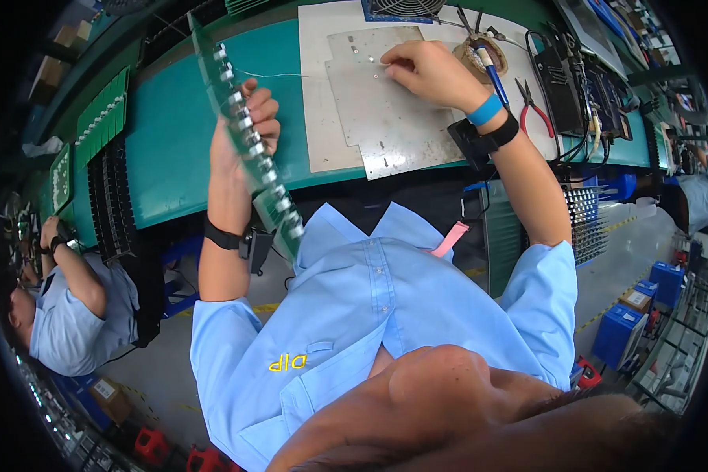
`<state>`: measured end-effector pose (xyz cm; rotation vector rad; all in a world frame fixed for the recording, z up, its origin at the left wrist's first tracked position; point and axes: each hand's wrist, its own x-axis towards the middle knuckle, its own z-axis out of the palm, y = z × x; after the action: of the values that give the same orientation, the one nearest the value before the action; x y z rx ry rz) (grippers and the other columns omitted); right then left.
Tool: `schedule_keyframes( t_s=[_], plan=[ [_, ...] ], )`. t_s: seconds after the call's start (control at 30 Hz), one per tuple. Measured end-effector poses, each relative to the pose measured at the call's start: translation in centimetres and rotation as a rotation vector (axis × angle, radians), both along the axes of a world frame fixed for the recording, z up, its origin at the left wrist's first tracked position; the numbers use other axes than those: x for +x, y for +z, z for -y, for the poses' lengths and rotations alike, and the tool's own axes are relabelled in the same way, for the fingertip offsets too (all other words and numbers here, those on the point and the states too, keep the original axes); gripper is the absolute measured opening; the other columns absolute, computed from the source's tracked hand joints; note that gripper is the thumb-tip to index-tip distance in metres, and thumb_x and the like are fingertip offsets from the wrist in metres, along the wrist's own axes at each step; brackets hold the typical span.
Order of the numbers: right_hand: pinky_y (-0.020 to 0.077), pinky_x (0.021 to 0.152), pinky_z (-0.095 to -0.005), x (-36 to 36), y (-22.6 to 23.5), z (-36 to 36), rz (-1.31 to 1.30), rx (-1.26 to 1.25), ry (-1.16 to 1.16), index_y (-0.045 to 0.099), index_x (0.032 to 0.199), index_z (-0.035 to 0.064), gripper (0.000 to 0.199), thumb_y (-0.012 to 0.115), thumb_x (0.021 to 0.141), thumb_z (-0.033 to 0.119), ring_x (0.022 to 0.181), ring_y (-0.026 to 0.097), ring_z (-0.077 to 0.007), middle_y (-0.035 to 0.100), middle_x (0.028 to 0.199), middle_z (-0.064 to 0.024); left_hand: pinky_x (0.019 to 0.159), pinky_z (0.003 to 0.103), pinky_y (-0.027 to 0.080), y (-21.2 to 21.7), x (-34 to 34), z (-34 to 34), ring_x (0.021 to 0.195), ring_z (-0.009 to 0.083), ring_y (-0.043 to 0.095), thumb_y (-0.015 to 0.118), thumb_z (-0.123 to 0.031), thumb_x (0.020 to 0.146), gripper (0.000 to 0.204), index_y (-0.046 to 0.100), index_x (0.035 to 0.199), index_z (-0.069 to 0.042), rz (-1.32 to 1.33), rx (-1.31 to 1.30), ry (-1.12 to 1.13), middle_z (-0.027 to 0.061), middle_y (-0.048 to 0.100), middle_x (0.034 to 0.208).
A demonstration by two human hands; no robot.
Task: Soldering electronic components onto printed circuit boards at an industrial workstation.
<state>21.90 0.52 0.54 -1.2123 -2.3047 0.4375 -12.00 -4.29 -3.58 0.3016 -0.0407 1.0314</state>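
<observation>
My left hand [264,112] grips a long green circuit board [253,143] by its middle. The board stands tilted, slightly blurred, with a row of shiny metal-and-black components along it. A thin silvery wire [279,75] runs rightward from near this hand toward the metal plate. My right hand [433,72] hovers over the flat grey metal plate [397,118], thumb and forefinger drawn together near several tiny bits on it. Whatever may be between those fingertips is too small to make out.
Right of the plate stand a soldering iron [492,72] in a round holder, red-handled pliers [536,118] and a black equipment box [558,94]. A fan [401,8] sits at the back. More green boards [102,118] and a black rack [110,197] lie left, near a co-worker [79,307].
</observation>
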Motion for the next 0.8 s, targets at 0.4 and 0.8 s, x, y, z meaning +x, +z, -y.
schedule_keyframes(
  t_s=[0.4, 0.8],
  plan=[
    [0.056, 0.076, -0.0324, -2.1, -0.9, -1.5, 0.024, 0.059, -0.007, 0.072, 0.105, -0.0003, 0.019, 0.072, 0.093, 0.014, 0.081, 0.069, -0.0212, 0.071, 0.084, -0.0106, 0.059, 0.03, 0.044, 1.3, 6.1, 2.6, 0.075, 0.0177, 0.043, 0.049, -0.033, 0.106, 0.054, 0.047, 0.136, 0.012, 0.19, -0.11, -0.127, 0.0107, 0.045, 0.091],
    [0.0567, 0.072, -0.0241, -6.1, 5.1, 7.0, -0.596, -0.249, 0.18, 0.072, 0.103, -0.0024, 0.015, 0.075, 0.095, 0.009, 0.079, 0.068, -0.0093, 0.072, 0.087, -0.0048, 0.071, 0.029, 0.043, 2.7, 8.0, 5.2, 0.079, 0.019, 0.041, 0.049, -0.037, 0.104, 0.051, 0.051, 0.131, 0.007, 0.06, -0.154, -0.151, 0.0105, 0.048, 0.096]
  ],
)
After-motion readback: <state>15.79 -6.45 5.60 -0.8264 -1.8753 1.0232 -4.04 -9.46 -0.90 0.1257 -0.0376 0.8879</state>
